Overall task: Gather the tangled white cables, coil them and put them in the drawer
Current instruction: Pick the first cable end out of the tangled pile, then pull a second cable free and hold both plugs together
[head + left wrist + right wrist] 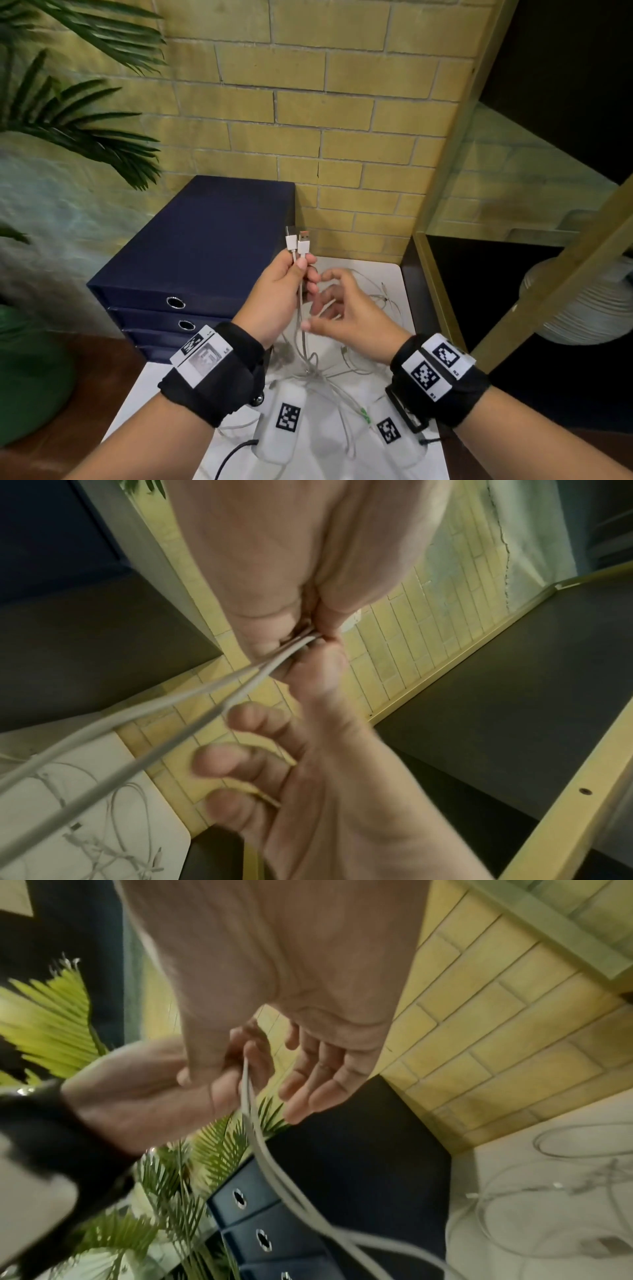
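My left hand is raised over the white table and pinches two white cables just below their USB plugs, which stick up side by side. The cables hang down to a loose tangle on the table. My right hand is close beside the left one with fingers spread and relaxed. The hanging cables pass between its thumb and fingers without being gripped. The navy drawer unit stands left of the table, every drawer closed.
Two white pods with black-and-white markers lie on the table's near part, one with a black cord. A palm plant in a green pot stands left. A gold-framed dark shelf with a white ribbed vase is right.
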